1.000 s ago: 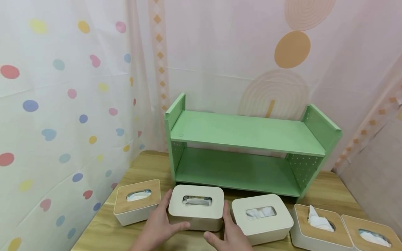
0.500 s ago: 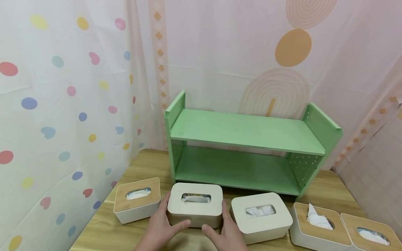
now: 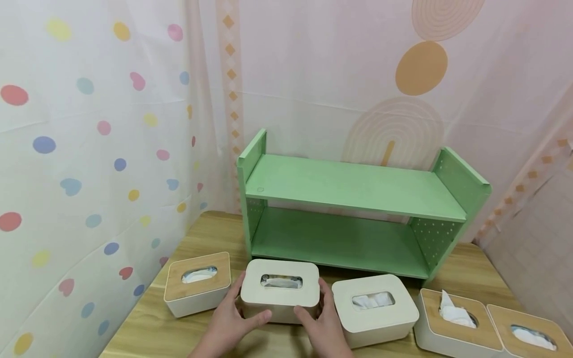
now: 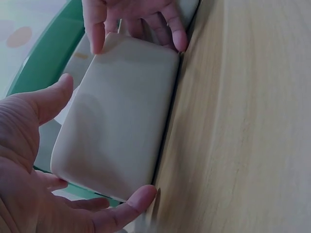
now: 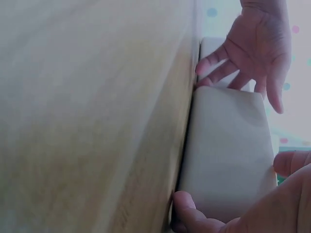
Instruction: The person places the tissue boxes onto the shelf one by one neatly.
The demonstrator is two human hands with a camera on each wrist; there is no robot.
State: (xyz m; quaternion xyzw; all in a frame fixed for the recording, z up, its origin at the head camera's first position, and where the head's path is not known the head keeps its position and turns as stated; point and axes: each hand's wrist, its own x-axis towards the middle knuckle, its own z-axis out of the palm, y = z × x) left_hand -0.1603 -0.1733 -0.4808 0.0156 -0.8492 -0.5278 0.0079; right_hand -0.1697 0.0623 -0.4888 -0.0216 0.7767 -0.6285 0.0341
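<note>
Right hand (image 3: 323,320) has drawn its thumb inward; with left hand (image 3: 230,318), fingers grasp the lower-centre tissue box (image 3: 281,297): likely securing, next needing even pressure.

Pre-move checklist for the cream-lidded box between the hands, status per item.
1. Right hand grip: thumb and fingers at the right end of the cream box. Ok.
2. Left hand grip: fingers at the left end, but thumb off the box. Not ok if a pinch is wanted.
3. Box upright, lid slot facing up: ok.
4. Nothing sticking out of the slot: ok.
5. Gap to the neighbouring cream-lidded box on the right: boxes apart, ok.
6. Box lifted off the table: cannot tell.
</note>
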